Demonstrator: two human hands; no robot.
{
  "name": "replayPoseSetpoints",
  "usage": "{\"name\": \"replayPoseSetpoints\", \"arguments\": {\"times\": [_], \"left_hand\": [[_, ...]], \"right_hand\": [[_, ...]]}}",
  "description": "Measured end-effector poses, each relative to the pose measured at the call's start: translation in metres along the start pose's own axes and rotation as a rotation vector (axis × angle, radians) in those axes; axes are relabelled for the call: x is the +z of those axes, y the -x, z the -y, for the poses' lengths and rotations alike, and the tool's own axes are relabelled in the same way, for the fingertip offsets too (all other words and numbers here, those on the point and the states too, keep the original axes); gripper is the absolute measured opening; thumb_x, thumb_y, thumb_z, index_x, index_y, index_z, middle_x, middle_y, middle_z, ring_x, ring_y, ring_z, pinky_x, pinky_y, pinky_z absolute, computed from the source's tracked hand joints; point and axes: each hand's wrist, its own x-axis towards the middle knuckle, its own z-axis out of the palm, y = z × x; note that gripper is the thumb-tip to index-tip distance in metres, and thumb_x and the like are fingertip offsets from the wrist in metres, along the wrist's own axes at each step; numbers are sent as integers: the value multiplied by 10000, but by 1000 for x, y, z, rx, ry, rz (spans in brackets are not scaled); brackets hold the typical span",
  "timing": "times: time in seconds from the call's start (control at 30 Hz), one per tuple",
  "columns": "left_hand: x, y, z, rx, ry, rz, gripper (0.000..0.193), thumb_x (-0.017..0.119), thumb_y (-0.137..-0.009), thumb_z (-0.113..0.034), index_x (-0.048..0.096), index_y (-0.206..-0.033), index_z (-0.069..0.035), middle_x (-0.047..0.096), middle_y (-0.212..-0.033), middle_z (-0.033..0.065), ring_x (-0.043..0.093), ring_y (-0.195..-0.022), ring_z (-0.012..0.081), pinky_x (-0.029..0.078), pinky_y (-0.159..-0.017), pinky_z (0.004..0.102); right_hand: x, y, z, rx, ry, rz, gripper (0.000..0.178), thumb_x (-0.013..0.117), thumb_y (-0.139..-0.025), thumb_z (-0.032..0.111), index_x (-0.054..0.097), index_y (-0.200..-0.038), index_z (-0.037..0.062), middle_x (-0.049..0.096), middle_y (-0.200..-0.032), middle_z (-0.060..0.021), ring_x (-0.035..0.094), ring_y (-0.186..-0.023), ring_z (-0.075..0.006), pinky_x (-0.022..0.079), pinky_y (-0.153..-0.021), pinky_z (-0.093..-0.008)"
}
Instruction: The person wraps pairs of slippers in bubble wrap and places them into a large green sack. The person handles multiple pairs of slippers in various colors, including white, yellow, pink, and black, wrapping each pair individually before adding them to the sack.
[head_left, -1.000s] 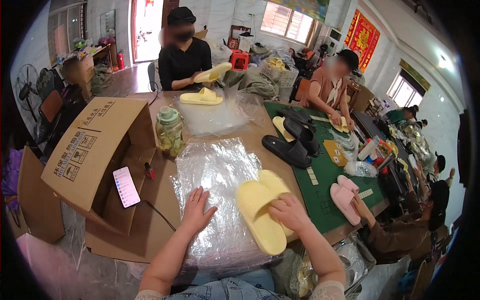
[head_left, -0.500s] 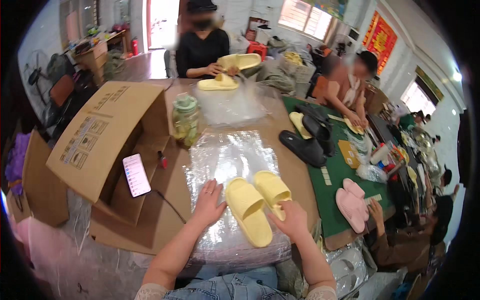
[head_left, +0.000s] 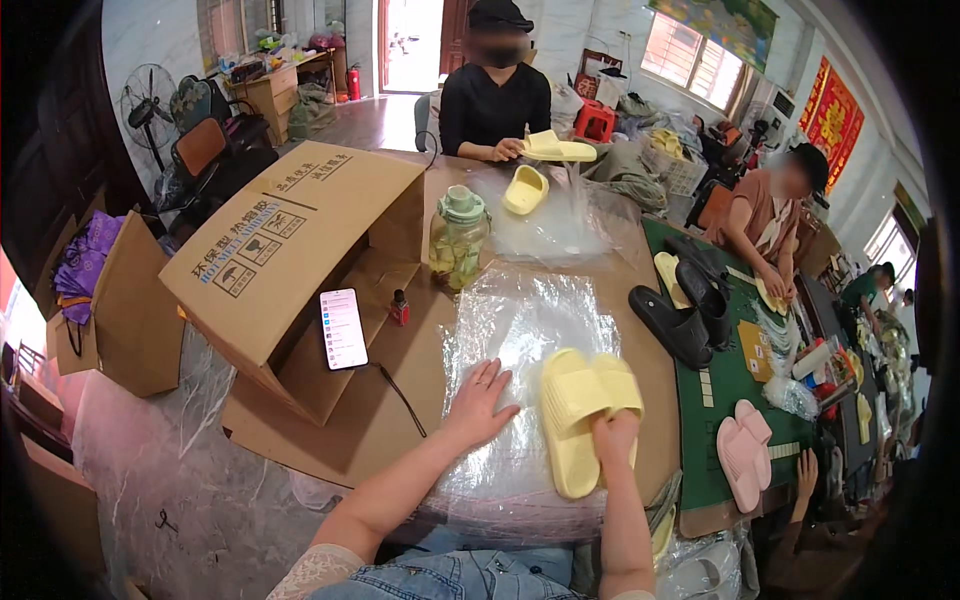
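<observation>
A pair of pale yellow slide slippers stands close together on the stack of clear plastic bags [head_left: 530, 310] in front of me. The left slipper [head_left: 570, 460] shows its full length; the right slipper [head_left: 624, 378] is partly covered by my right hand [head_left: 615, 432]. That hand is closed at the right slipper's strap opening, its fingertips hidden inside. To the left of the pair, my left hand [head_left: 481, 405] lies flat on the plastic with its fingers spread, holding nothing.
A cardboard box [head_left: 290, 240] with a phone [head_left: 343, 330] against it stands left, beside a small red bottle [head_left: 400, 308] and a green-lidded jar [head_left: 461, 235]. Black slippers [head_left: 672, 325] and pink slippers [head_left: 742, 460] lie right on a green mat [head_left: 700, 430]. Co-workers handle yellow slippers opposite and right.
My right hand has drawn the right slipper against the left one, closing the gap between them. The view has swung left. The co-worker opposite has shifted the yellow slippers.
</observation>
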Motion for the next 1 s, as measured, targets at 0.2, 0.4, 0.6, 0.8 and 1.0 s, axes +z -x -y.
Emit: {"name": "replayPoseSetpoints", "arguments": {"times": [0.2,0.4,0.6,0.8,1.0], "left_hand": [[-6,1,-7,49,-19,-3,566,684,-899,-342,550,-1359,-40,444,-1495,216,354,-1416,405,320,-1161,486],[-17,2,-31,429,153,171,604,761,-840,-371,573,-1355,-119,452,-1503,170,383,-1408,403,369,-1128,480],[-5,26,-52,408,-133,413,813,688,-825,-614,470,-1471,-172,330,-1572,236,273,-1457,461,241,-1187,558],[-1,21,-53,376,-65,382,483,561,-976,-422,560,-1394,-179,373,-1559,201,316,-1441,440,253,-1185,547],[-5,10,-57,276,97,352,410,516,-990,-266,582,-1374,-140,488,-1480,197,411,-1384,437,321,-1160,496]], "right_hand": [[-77,24,-16,76,-589,-144,349,588,-986,235,621,-1095,-95,693,-1002,-120,650,-907,-211,509,-791,-343],[-102,110,-29,191,-914,-356,447,622,-973,247,547,-1320,-25,679,-1145,-139,691,-907,-212,572,-737,-333],[-150,148,-12,323,-729,-295,386,625,-971,191,585,-1294,-16,690,-1144,-103,701,-916,-180,582,-750,-311],[-164,158,-8,402,-833,-308,402,659,-938,174,594,-1283,-22,703,-1117,-86,690,-978,-179,570,-822,-326],[-159,139,28,31,-553,104,384,751,-791,153,692,-1128,-22,734,-1067,-130,713,-969,-245,561,-835,-358]]}}
